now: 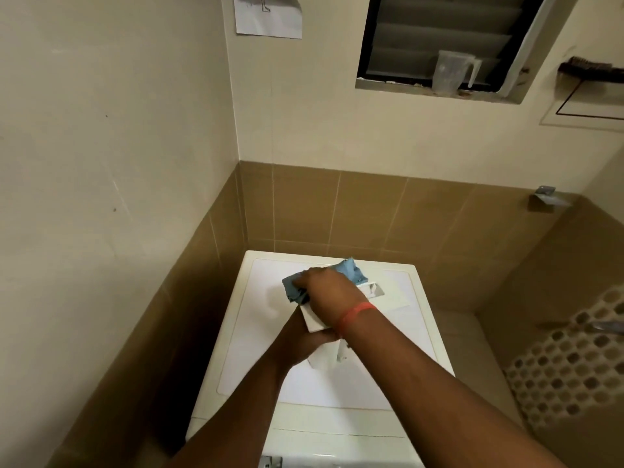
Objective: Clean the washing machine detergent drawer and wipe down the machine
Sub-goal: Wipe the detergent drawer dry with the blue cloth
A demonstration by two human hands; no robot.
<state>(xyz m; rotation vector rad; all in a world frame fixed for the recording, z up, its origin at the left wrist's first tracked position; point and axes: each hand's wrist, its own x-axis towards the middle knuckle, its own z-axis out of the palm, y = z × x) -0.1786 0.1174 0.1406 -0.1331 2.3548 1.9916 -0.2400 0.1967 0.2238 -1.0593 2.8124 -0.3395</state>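
A white washing machine (398, 336) stands in the tiled corner, seen from above. Over its top I hold the white detergent drawer (374, 295), taken out of the machine. My left hand (304, 342) grips the drawer's near end from below. My right hand (324, 285), with an orange band on the wrist, holds a crumpled blue cloth (351, 270) and presses it on the drawer's far end. My arms hide much of the drawer.
Walls close in on the left and behind the machine. A clear measuring jug (452, 74) stands on the window sill above. A white honeycomb-patterned mat (574, 359) hangs at the right. A brush (587, 67) lies on a ledge at upper right.
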